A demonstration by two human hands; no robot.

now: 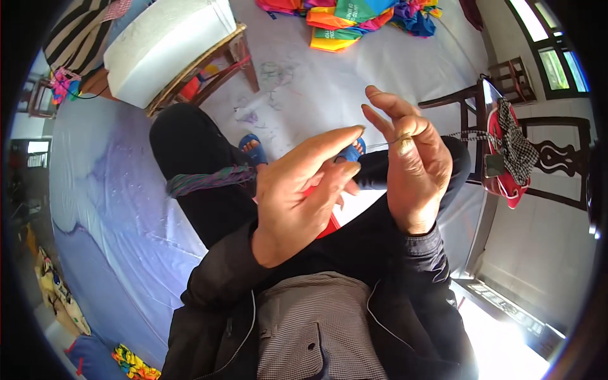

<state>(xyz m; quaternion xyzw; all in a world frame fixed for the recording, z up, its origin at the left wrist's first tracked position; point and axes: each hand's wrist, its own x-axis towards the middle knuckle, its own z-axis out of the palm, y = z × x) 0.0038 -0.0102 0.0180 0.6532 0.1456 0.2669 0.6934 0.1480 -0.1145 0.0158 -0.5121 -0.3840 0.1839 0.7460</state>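
My right hand (416, 168) pinches a thin, dark, needle-like thing (398, 140) between thumb and index finger, with the other fingers raised. It is too fine to tell whether it is a needle or a thread end. Facing it, my left hand (297, 196) has its index finger stretched out and its thumb apart from it. The other left fingers are partly curled and half hidden, with nothing visible in the gap. Across my left thigh lies a bundle of green and purple threads (212, 180).
Something red (329, 226) shows below my hands, between my legs. Ahead left stands a wooden stool (237, 60) bearing a white block (168, 50). Rainbow-coloured cloth (348, 25) lies on the pale floor sheet (285, 107) ahead. At right, a wooden chair (557, 158) holds a checked cloth (518, 142).
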